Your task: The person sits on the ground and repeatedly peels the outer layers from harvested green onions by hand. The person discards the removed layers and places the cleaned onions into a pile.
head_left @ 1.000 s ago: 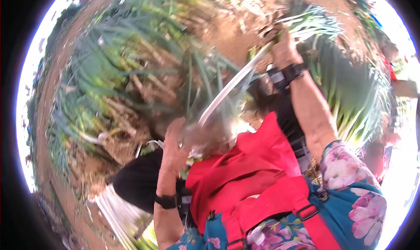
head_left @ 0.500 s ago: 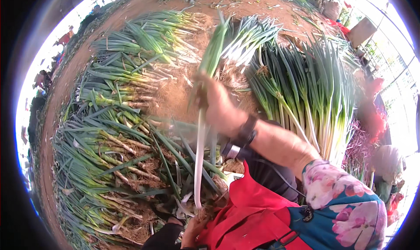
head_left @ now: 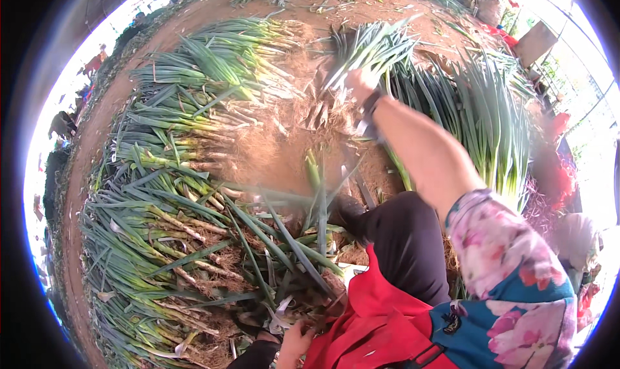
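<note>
Grips I cannot tell: your right hand (head_left: 360, 85) at leek pile (head_left: 365, 53), left hand (head_left: 297, 342) by red apron (head_left: 378, 304)
Hasty pressing could bend leaves (head_left: 392, 42)

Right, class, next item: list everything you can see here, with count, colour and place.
Left leeks: many, green with pale rooted ends, left side
Small leek pile: one, green and white, top centre
Right leeks: many, green and white, right side
Soil: one stretch, brown, middle and top
Panel: one, greyish-brown, upper right
Far background: too blurred to count
Apron: one, red, bottom centre
Trousers: one pair, black, below centre
Sleeve: one, flowered, blue and pink, lower right
Wristband: one, dark, right wrist
Right hand: one, bare, blurred, at small leek pile
Left hand: one, bare, beside apron
</note>
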